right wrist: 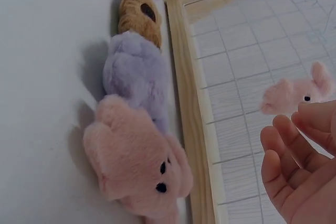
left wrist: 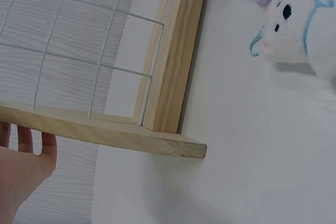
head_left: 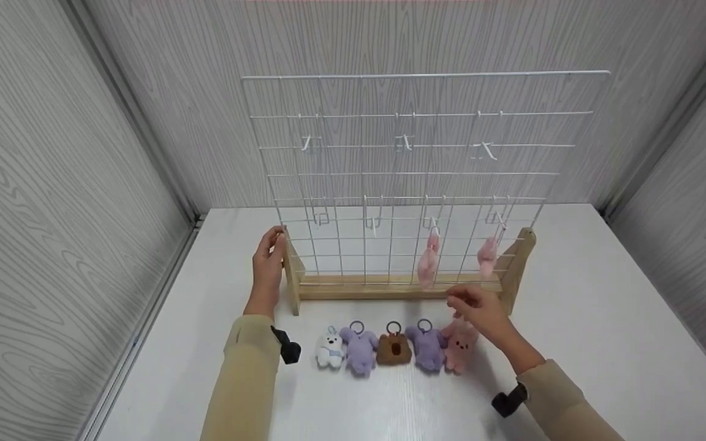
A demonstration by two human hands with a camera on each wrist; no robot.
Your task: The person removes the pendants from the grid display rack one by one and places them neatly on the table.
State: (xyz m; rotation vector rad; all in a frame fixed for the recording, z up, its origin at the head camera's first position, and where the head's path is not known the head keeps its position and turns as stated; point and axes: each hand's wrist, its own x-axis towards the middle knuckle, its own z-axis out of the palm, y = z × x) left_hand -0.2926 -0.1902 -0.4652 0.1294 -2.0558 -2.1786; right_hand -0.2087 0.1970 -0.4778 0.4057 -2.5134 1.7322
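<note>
My left hand [head_left: 268,260] grips the left wooden side [left wrist: 100,134] of a white wire grid rack [head_left: 390,174], its fingertips against the board. My right hand [head_left: 480,309] hovers in front of the rack's lower right, fingers loosely bent and nothing between them. Just under it lies a pink plush keychain [right wrist: 139,156], partly covered by the hand in the head view. Beside that are a purple plush keychain [head_left: 428,349], a brown one [head_left: 394,350], another purple one [head_left: 360,352] and a white one [head_left: 330,350]. Two pink plush keychains [head_left: 429,263] [head_left: 487,256] hang from lower hooks.
Bare hooks [head_left: 405,143] stick out along the upper grid, with more bare ones [head_left: 372,225] at lower left. A wooden base bar [head_left: 359,288] joins the rack's sides. Grey wood-grain panels [head_left: 71,184] enclose the white table [head_left: 206,392].
</note>
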